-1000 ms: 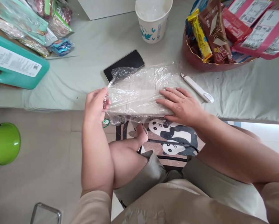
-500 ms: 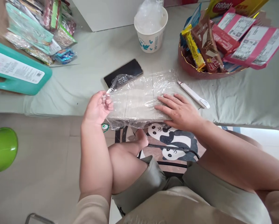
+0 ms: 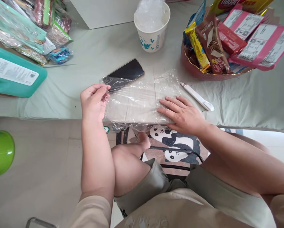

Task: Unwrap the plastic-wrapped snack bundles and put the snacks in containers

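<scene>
One film-wrapped block (image 3: pixel 137 106), one snack basket (image 3: pixel 196 72)

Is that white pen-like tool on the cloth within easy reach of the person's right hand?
Probably yes. The right hand lies flat on the wrapped pack, and the white tool lies on the cloth just beside it, with nothing between them. The left hand pinches the pack's film.

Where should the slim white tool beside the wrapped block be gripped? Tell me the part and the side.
Grip the slim white tool at mid-body, from above, fingers pinching across its narrow width. It lies flat and slanted on the cloth, free on both long sides; the right hand is nearest.
</scene>
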A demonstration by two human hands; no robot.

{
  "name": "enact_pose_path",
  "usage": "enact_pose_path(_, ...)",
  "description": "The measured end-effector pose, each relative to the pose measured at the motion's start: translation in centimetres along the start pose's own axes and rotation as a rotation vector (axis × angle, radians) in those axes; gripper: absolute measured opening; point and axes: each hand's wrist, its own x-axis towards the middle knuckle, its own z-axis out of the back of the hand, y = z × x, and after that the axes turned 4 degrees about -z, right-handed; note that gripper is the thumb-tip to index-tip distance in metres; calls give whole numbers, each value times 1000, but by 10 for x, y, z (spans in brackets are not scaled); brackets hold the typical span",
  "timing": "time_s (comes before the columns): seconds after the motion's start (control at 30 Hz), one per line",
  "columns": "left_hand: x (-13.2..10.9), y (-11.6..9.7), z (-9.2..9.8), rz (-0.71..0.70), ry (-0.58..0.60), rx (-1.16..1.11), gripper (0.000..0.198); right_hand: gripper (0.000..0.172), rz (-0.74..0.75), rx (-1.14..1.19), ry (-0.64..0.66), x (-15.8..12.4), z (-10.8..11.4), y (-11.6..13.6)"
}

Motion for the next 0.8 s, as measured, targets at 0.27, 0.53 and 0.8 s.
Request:
enact_pose_path(0.27,3,-1,3,-30,-172,-51,11,67,9,-11,-7,-1,-2,-1)
enact_pose_path(0.53,-16,14,40,112,292,168,103,67,13,11,-38,0,-5,-2)
enact_pose_path(0.8,-19,-12,32,-189,-298,-220,10,67,7,36,-33,0,-4,-2)
